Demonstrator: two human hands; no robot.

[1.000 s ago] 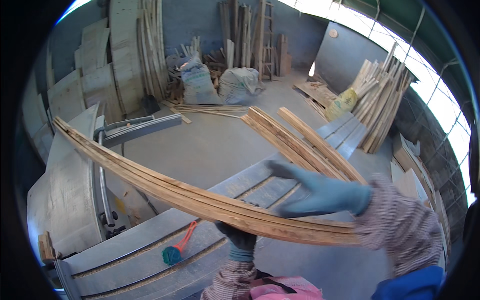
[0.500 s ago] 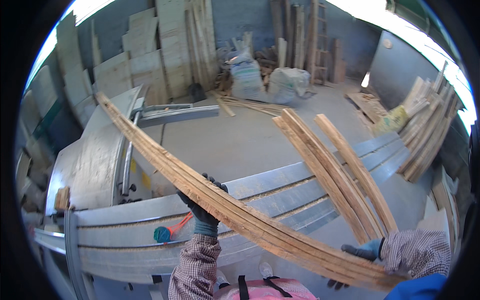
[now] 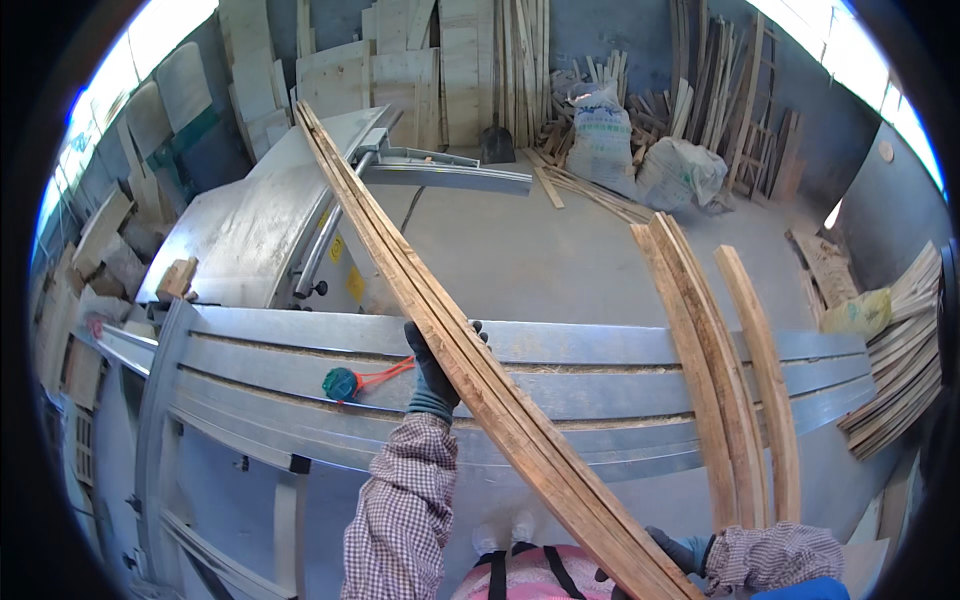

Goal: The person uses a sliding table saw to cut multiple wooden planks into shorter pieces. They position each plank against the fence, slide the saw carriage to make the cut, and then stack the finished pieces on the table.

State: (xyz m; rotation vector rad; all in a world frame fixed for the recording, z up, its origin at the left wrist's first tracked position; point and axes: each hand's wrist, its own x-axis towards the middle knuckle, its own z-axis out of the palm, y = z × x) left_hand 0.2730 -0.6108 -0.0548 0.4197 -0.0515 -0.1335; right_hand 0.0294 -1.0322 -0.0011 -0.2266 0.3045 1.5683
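Head camera: the left hand (image 3: 432,374), gloved, is wrapped around a bundle of wooden strips (image 3: 500,408) partway along its length, fingertips showing past the far edge. The right hand (image 3: 686,549) has the bundle near its lower end, with glove showing along one edge and dark fingertips past the other, so it too seems closed around the wood. From the left hand's grip the bundle slants away up and to the left, over the slotted metal table (image 3: 600,347), and runs back down toward the wearer on the right.

The strips look stiff, dry and rather light for their length, though the long overhang should make the far end swing. They are probably not slippery under gloves, but may slide along one another or splinter at the rough edge; a hold near mid-length plus one near the end, squeezing all layers together, should suit.

Just left of the left hand's grip lies a teal round object (image 3: 341,384) with an orange cord; more strips (image 3: 702,372) lie beyond the bundle to the right.

The left palm is hidden beneath the wood, the bundle's near end runs off the lower edge, and the exact strip count is hard to make out.
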